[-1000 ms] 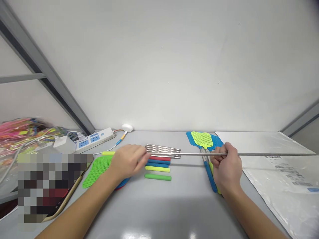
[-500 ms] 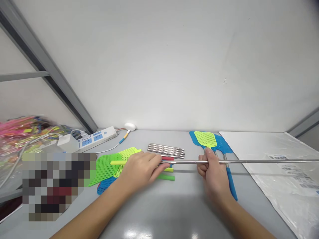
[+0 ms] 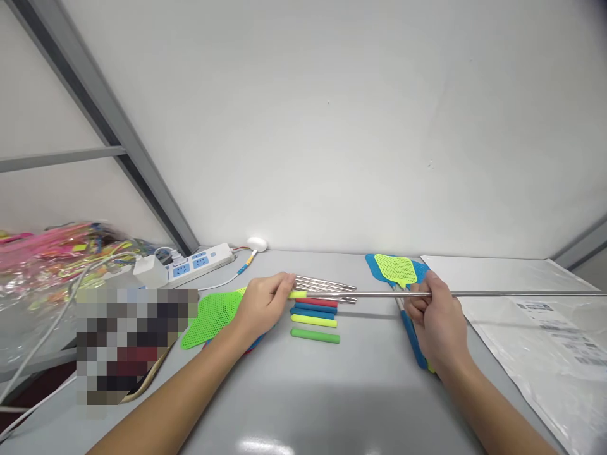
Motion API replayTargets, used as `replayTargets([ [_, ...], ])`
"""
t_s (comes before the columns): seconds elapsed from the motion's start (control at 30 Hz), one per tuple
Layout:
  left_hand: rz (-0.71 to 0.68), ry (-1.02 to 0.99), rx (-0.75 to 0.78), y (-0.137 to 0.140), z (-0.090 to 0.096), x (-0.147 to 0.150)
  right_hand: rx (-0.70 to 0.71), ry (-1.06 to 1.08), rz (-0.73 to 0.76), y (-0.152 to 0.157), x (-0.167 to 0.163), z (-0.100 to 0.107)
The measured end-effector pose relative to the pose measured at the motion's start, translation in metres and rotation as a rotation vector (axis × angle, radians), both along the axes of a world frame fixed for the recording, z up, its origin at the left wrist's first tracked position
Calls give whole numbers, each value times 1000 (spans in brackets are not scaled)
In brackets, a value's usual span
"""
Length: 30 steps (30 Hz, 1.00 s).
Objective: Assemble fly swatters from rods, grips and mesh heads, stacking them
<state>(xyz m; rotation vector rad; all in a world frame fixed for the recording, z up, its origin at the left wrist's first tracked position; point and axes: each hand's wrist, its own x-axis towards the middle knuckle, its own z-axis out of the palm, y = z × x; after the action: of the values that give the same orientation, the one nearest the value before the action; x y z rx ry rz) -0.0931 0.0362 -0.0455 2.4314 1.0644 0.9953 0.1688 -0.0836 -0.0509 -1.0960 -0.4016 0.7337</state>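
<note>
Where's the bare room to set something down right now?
Widest: the grey tabletop on the near side of the green handle, between the two forearms. A narrower strip lies between the loose metal rods and the wall. Crowded: the left side, with mesh swatter heads and a power strip; the far right, covered by a white package.

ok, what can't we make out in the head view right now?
All head view:
- Rod: far end, cut off by the right edge.
- Yellow grip: rest of it, hidden by left hand.
- Green swatter: right part, behind left hand.
- Label: print too small, blurred.
</note>
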Motion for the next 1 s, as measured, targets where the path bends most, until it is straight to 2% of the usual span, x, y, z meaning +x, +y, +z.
replayTargets([
  [0.1, 5, -138, -46, -10, -2, 4, 14, -5, -5, 1, 3, 0],
  [0.2, -2, -266, -24, -19, -3, 5, 29, 7, -13, 3, 1, 0],
  [0.33, -188, -354, 68, -28, -7, 6, -25, 29, 34, 3, -16, -2],
  [0.43, -295, -314, 162, -36, -8, 12, -44, 41, 109, 0, -35, -7],
  [0.6, -368, -228, 316, -51, -9, 24, -95, 7, 220, -4, -55, -13],
  [0.73, -332, -175, 383, -51, -11, 27, -107, -15, 230, -5, -57, -14],
  [0.9, -297, -11, 499, -31, -10, 22, -178, -77, 302, -6, -54, -13],
  [1.0, -256, 35, 582, -18, -7, 15, -118, -192, 329, -6, -47, -8],
])
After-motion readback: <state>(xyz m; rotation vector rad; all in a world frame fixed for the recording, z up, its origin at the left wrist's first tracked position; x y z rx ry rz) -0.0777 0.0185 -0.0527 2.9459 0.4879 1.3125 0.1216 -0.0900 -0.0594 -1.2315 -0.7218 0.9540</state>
